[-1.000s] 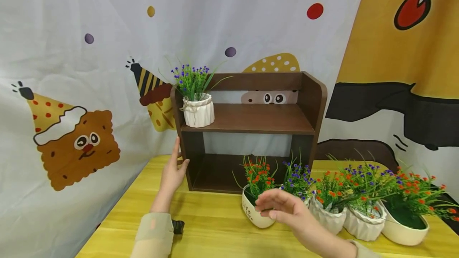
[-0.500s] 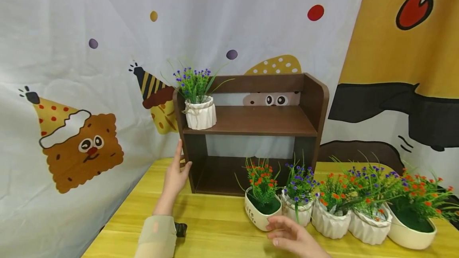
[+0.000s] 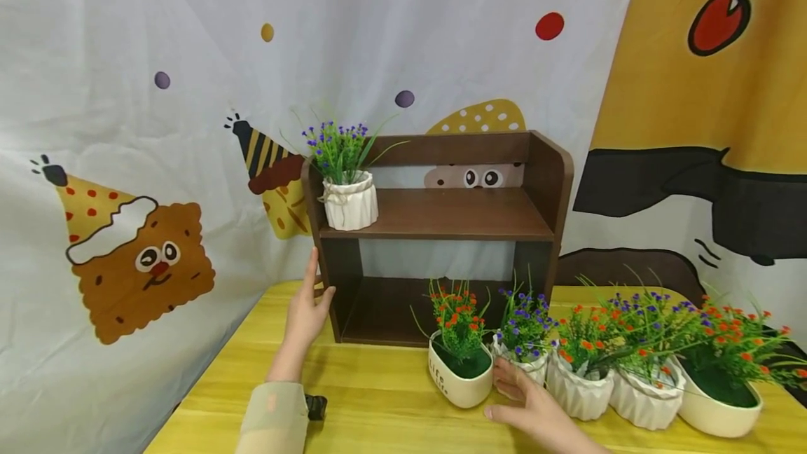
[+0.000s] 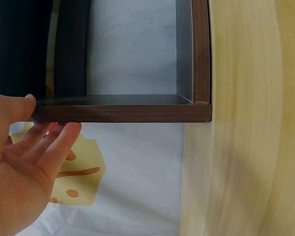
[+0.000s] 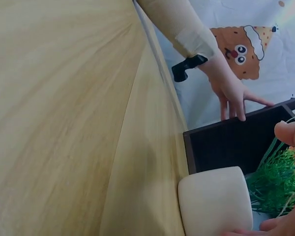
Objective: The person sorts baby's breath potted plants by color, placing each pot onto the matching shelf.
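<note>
My left hand point(image 3: 307, 314) holds the left side panel of a dark brown two-tier shelf point(image 3: 435, 235). In the left wrist view the thumb lies on the panel's inner side and the fingers point(image 4: 64, 147) on its outer side. My right hand point(image 3: 532, 408) reaches to the right side of a cream pot point(image 3: 463, 385) with red flowers, its lettering facing front. Fingertips are right at that pot's wall, while the thumb stands apart from it. Just behind those fingers is a white pot point(image 3: 534, 368) with purple flowers, partly hidden.
A white pleated pot point(image 3: 352, 203) with purple flowers stands on the upper tier, at the left. To the right, white pots point(image 3: 580, 391) and a long cream planter point(image 3: 721, 415) line the yellow wooden table point(image 3: 378, 398). A printed curtain point(image 3: 208, 33) hangs behind.
My right hand has come down from over the cream pot, passed in front of it, and its fingers now sit at the pot's right side. The left hand stays on the shelf panel.
</note>
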A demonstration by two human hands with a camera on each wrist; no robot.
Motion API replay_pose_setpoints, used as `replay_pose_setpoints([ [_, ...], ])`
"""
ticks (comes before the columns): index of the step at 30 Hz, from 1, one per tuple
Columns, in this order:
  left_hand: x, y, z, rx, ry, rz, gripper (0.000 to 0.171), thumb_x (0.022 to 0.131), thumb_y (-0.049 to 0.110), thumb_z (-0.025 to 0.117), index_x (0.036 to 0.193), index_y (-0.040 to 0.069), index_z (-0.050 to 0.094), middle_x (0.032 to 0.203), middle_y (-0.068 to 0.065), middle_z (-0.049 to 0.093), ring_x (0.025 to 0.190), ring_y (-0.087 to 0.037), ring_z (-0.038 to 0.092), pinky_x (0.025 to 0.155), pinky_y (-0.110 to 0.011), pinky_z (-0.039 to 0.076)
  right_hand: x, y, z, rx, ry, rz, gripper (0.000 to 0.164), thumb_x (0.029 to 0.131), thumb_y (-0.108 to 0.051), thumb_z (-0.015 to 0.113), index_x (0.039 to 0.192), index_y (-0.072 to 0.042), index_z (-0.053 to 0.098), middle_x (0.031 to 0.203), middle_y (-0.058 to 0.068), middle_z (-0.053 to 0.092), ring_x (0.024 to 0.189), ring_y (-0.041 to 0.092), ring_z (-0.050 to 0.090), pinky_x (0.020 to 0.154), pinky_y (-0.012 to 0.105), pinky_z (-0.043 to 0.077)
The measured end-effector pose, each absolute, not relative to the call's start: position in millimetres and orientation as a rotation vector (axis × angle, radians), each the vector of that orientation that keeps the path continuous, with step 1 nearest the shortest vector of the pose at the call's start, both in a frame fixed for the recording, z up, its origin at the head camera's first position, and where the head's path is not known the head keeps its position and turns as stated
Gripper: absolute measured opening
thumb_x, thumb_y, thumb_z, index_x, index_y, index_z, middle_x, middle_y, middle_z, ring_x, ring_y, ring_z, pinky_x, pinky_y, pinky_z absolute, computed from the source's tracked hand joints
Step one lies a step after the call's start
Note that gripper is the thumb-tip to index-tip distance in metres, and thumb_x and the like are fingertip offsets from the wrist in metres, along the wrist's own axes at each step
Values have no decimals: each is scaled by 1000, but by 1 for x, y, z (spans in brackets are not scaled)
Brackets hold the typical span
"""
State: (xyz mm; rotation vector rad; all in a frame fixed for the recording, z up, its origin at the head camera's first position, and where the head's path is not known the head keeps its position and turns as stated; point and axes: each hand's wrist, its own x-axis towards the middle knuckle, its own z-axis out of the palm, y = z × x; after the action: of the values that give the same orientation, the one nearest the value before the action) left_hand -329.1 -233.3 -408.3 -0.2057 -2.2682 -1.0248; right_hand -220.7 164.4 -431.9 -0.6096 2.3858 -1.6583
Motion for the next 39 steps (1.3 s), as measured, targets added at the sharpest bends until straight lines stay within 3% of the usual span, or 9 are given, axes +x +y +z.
replay_pose_setpoints([
  [15,-329,-234,-408,-215,-2260,-1018,85,94,7,63,157,34,12,122,-31,57,97,-42,65,81,-54,54,-228,152,-435,-613,2393,-1710,87,85,-12,73,143,21,18,143,41,29,129,53,36,101,55,39],
  [23,-331,-231,-406,-242,-2219,-996,87,92,3,65,157,30,15,118,-32,59,95,-42,65,80,-54,54,-231,139,-438,-506,2399,-1733,100,81,-14,77,147,17,8,150,39,12,136,52,20,107,59,28],
  [28,-331,-230,-406,-250,-2220,-997,88,91,1,66,157,28,16,116,-32,59,94,-43,65,81,-53,54,-236,131,-439,-378,2408,-1773,105,79,-17,78,151,10,6,152,35,14,137,50,21,110,58,21],
  [33,-329,-232,-408,-222,-2254,-1001,87,92,3,64,157,30,13,119,-32,58,96,-43,65,81,-54,54,-246,121,-442,-310,2381,-1812,105,78,-16,78,151,10,7,152,36,13,136,52,22,108,59,26],
  [39,-329,-234,-408,-221,-2255,-990,86,93,4,64,157,30,13,119,-33,58,95,-44,65,81,-55,54,-260,107,-455,-296,2383,-1906,105,71,-7,81,149,10,13,146,37,29,133,48,33,110,56,27],
])
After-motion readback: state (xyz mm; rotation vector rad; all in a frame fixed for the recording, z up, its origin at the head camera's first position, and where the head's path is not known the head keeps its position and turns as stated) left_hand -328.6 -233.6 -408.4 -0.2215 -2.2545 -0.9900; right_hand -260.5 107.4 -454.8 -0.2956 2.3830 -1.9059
